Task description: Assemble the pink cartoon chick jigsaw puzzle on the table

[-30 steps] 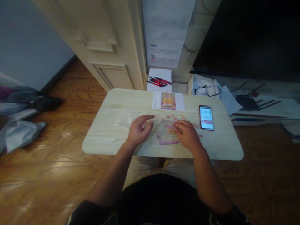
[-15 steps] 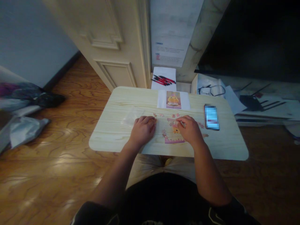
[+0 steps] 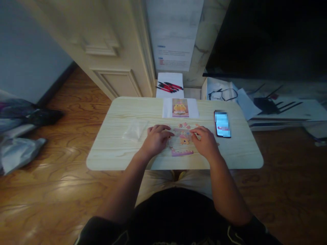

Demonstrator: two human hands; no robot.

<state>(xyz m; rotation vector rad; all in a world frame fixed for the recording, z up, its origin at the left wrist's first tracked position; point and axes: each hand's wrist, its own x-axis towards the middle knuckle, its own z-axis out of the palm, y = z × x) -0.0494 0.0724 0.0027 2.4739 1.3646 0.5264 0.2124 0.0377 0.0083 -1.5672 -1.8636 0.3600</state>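
Inside the near edge of the tabletop (image 3: 109, 149), left hand (image 3: 156, 140) and right hand (image 3: 205, 140), grips unclear, flank one puzzle section (image 3: 184, 140).

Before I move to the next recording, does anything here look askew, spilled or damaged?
Nothing looks spilled or damaged. The phone, at the right of the table, looks odd: coarse blocks cover its screen. Beyond the table, pens lie askew in a loose heap.

Pink and yellow puzzle pieces (image 3: 184, 140) lie partly joined.
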